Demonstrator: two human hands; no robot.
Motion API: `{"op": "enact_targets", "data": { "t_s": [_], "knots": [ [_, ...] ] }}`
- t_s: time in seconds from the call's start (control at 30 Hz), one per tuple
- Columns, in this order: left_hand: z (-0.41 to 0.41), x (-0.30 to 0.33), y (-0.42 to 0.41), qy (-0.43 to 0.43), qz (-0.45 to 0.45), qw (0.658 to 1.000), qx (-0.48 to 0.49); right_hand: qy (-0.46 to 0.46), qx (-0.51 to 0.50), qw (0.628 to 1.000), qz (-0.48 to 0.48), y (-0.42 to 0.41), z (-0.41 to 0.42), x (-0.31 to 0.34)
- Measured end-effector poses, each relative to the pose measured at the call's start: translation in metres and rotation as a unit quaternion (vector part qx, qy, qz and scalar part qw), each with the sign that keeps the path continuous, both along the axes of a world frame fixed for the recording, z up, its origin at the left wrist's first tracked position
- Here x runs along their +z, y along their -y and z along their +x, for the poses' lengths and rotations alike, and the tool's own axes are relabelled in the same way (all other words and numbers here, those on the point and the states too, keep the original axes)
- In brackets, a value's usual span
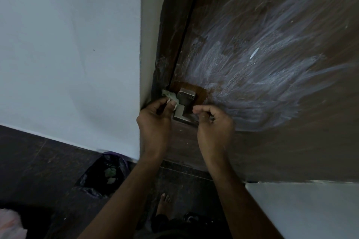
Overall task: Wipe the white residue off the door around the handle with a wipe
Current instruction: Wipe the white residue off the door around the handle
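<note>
Nearest to us, a bare foot (163, 203) stands on the dark floor (184, 184), and a black bin bag (104, 175) sits at the near left with crumpled pale scraps inside.

Moving out, our left hand (155, 120) pinches the wipe (171, 96) between thumb and fingertips, bunched into a small wad pressed at the left of the handle (183, 105), close to the gap at the door edge. We judge the wipe light, soft and limp; it looks damp and will fold wherever it is squeezed. Best held as a wad under several fingertips, so pressure spreads and it does not slip out.

Our right hand (212, 120) sits just right of the handle, fingers curled around the lever end, as far as we can tell; the contact itself is partly hidden. The handle is metal, rigid and probably slick.

Farther out, the door (291, 151) is dark wood grain. A small patch around the handle plate looks clean. Beyond it the white residue (252, 75) spreads up and right in broad streaks, so most of the job is undone. It looks dry and chalky; we expect firm, repeated strokes and a quickly soiled wipe.

Far left, the pale wall (68, 44).
</note>
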State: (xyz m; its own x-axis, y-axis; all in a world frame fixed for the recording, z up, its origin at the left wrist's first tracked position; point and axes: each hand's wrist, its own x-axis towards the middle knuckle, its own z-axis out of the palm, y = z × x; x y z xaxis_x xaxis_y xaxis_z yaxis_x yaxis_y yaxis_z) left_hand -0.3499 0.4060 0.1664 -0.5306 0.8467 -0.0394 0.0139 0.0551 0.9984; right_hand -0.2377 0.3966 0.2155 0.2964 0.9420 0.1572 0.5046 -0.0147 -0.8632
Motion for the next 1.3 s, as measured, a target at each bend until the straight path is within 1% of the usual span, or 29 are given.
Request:
{"op": "enact_targets", "data": {
  "t_s": [0.07,0.13,0.27,0.33,0.4,0.5,0.6,0.7,0.8,0.87,0.9,0.97,1.0,1.07,1.1,1.2,1.3],
  "knots": [
    [0.003,-0.001,0.002,-0.036,-0.016,0.999,0.015,0.001,-0.003,1.000,0.000,0.000,-0.001,0.000],
    [0.003,0.002,0.004,-0.069,-0.014,0.997,0.014,0.002,-0.003,1.000,-0.002,0.000,-0.001,0.000],
    [0.002,0.015,0.003,-0.118,0.051,0.992,0.013,0.005,-0.002,1.000,-0.005,0.001,-0.001,-0.001],
    [0.001,0.019,0.001,-0.123,0.071,0.990,0.007,0.002,-0.002,1.000,-0.002,0.001,-0.002,-0.001],
    [-0.001,0.016,0.001,-0.125,0.063,0.990,0.006,0.004,0.001,1.000,0.005,0.001,-0.003,0.000],
    [-0.002,0.006,0.003,-0.123,0.019,0.992,-0.008,0.021,0.019,1.000,0.013,0.003,-0.004,0.000],
    [-0.002,0.006,0.007,-0.130,0.020,0.991,-0.012,0.065,0.055,0.996,0.025,0.002,-0.004,0.000],
    [0.001,0.013,0.010,-0.151,0.048,0.987,-0.037,0.109,0.115,0.986,0.055,0.003,-0.008,-0.001],
    [0.003,0.016,0.013,-0.171,0.077,0.982,-0.039,0.158,0.144,0.974,0.072,0.003,-0.009,-0.003],
    [0.003,0.016,0.014,-0.185,0.086,0.978,-0.032,0.207,0.158,0.960,0.103,0.001,-0.009,-0.005],
    [0.002,0.015,0.014,-0.198,0.089,0.976,-0.034,0.249,0.162,0.948,0.115,0.000,-0.008,-0.006],
    [0.000,0.013,0.013,-0.224,0.092,0.969,-0.043,0.304,0.179,0.926,0.133,-0.002,-0.008,-0.014],
    [-0.001,0.013,0.013,-0.227,0.090,0.969,-0.047,0.304,0.177,0.926,0.137,-0.004,-0.008,-0.017],
    [-0.002,0.012,0.014,-0.225,0.088,0.969,-0.053,0.267,0.162,0.940,0.134,-0.009,-0.009,-0.019],
    [-0.003,0.012,0.016,-0.220,0.089,0.970,-0.053,0.264,0.149,0.944,0.133,-0.010,-0.010,-0.019],
    [-0.006,0.009,0.023,-0.186,0.055,0.981,-0.015,0.281,0.144,0.940,0.130,-0.010,-0.011,-0.019],
    [-0.006,0.010,0.026,-0.172,0.032,0.985,0.011,0.291,0.113,0.940,0.137,-0.011,-0.015,-0.018]
  ]
}}
